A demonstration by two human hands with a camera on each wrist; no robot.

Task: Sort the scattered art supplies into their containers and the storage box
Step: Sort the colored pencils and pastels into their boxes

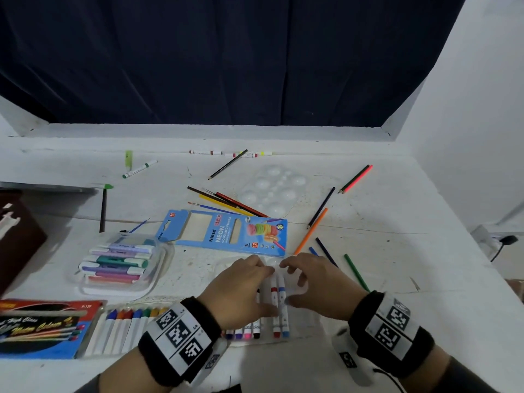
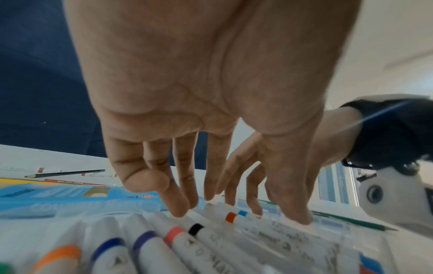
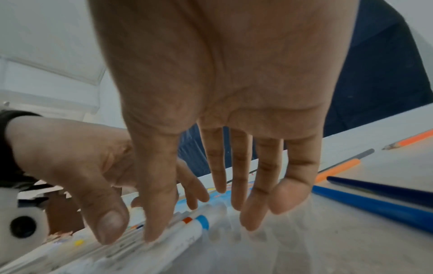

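A clear plastic marker tray (image 1: 297, 326) lies at the near middle of the white table (image 1: 397, 279), holding white markers (image 1: 248, 331) with coloured bands. A red-banded marker (image 1: 274, 292) and a blue-banded marker (image 1: 281, 290) lie side by side between my hands. My left hand (image 1: 243, 285) rests over the tray's left part, straight fingers (image 2: 180, 202) touching the markers (image 2: 178, 239). My right hand (image 1: 314, 279) spreads over the right part, its fingers (image 3: 250, 213) straight and its thumb (image 3: 157, 213) pressing on the markers (image 3: 194, 229). Neither hand grips anything.
A blue coloured-pencil box (image 1: 226, 232) lies just beyond my hands. A clear case of pastel highlighters (image 1: 119, 262) and a watercolour pen pack (image 1: 42, 327) sit at the left. A white palette (image 1: 272, 191) and loose pencils (image 1: 310, 232) lie further back and right. A brown box (image 1: 17, 234) stands far left.
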